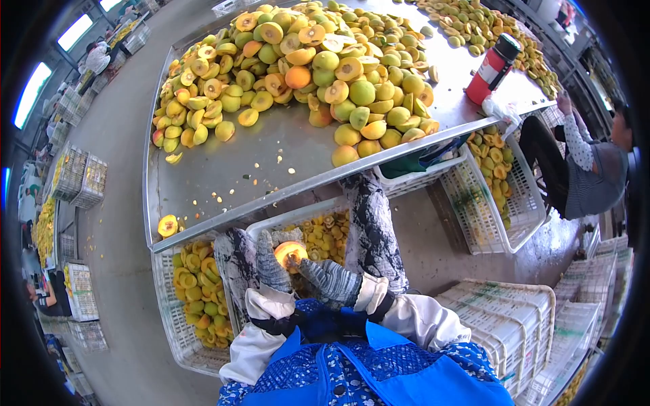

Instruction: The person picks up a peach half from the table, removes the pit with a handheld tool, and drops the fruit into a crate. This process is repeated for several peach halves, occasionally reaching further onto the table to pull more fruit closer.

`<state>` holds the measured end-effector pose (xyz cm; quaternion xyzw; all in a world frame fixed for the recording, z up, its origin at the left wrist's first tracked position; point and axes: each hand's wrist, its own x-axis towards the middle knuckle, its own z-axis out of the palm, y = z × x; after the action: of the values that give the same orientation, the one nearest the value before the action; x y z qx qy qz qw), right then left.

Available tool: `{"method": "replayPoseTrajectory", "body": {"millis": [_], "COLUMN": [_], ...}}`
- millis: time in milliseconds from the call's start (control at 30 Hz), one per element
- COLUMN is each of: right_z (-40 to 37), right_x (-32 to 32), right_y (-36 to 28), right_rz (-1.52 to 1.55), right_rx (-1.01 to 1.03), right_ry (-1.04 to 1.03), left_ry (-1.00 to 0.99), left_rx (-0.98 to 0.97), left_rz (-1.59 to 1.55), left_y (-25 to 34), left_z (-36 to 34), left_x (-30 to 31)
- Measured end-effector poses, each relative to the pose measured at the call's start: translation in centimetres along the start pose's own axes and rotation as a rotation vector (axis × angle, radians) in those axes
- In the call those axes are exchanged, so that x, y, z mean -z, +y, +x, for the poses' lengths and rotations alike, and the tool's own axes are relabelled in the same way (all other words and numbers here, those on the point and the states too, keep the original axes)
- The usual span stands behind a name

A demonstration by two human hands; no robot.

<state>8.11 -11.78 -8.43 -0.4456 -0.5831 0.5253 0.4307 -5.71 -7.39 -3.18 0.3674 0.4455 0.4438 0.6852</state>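
Observation:
My left hand point(272, 262), in a grey knit glove, holds a peach half point(290, 253) with its orange cut face up, over a crate between my knees. My right hand point(333, 281), also gloved, is closed with its fingertips at the middle of that cut face. Whether it grips a small tool there is hidden. Below the hands, the white crate point(254, 227) holds many cut peach pieces point(325, 237). In front, a large pile of halved peaches point(325, 68) lies on the metal table point(250, 152), some with stones in them.
One peach half point(168, 225) lies at the table's near left corner, with pale bits scattered nearby. A red flask point(493, 70) stands at the right. Fruit-filled crates point(177, 338) flank my legs; stacked crates point(501, 325) are behind right. Another person point(589, 162) sits at the right.

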Motion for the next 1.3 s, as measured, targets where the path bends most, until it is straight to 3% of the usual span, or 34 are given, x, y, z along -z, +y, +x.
{"method": "replayPoseTrajectory", "body": {"millis": [100,167,233,333,433,467,567,667,767,867,967,1067,1167,1300], "right_z": [0.1,0.0,0.7,1.2,-0.5,-0.7,-1.0,-1.3,-0.9,-0.7,-0.9,-0.6,-0.5,-1.1], "right_x": [-1.0,-0.9,0.5,-2.1,-0.9,-0.4,-0.2,-0.1,-0.1,0.7,0.5,-0.7,-0.6,1.8], "right_y": [-0.6,-2.8,-8.7,-5.1,-3.3,-3.9,-4.3,-5.6,-6.0,-5.7,-4.6,-3.1,-4.0,-7.6], "right_rz": [0.297,0.675,1.114,0.979,-0.169,-0.25,-0.133,-0.122,-0.325,-0.094,-0.137,-0.339,-0.363,-0.039], "right_rx": [-0.026,-0.222,-0.563,-0.44,0.019,0.014,-0.141,0.052,0.155,-0.214,-0.12,0.219,0.247,-0.042], "right_ry": [0.072,0.137,0.208,0.28,0.116,0.105,0.114,0.169,0.218,0.049,0.041,0.179,0.228,-0.02], "left_ry": [-0.002,0.002,0.007,0.018,0.025,0.029,0.056,0.093,0.146,0.199,0.178,0.071,0.019,-0.019], "left_rx": [0.013,0.014,0.014,0.011,0.001,-0.005,-0.014,-0.018,-0.014,-0.012,0.042,0.065,-0.005,0.038], "left_rz": [0.006,0.013,0.016,0.021,0.033,0.043,0.07,0.094,0.119,0.152,0.158,0.137,0.139,-0.032], "left_y": [0.2,0.5,0.7,1.1,1.8,2.1,2.7,3.3,3.7,3.5,2.5,2.3,2.9,4.5], "left_z": [-0.2,-0.3,-0.4,-0.6,-0.3,0.0,0.7,1.2,1.6,2.3,3.4,3.2,3.1,1.3], "left_x": [0.1,-0.1,-0.2,-0.4,-1.4,-1.9,-3.5,-4.8,-5.8,-6.4,-5.6,-4.9,-5.5,-6.0]}}
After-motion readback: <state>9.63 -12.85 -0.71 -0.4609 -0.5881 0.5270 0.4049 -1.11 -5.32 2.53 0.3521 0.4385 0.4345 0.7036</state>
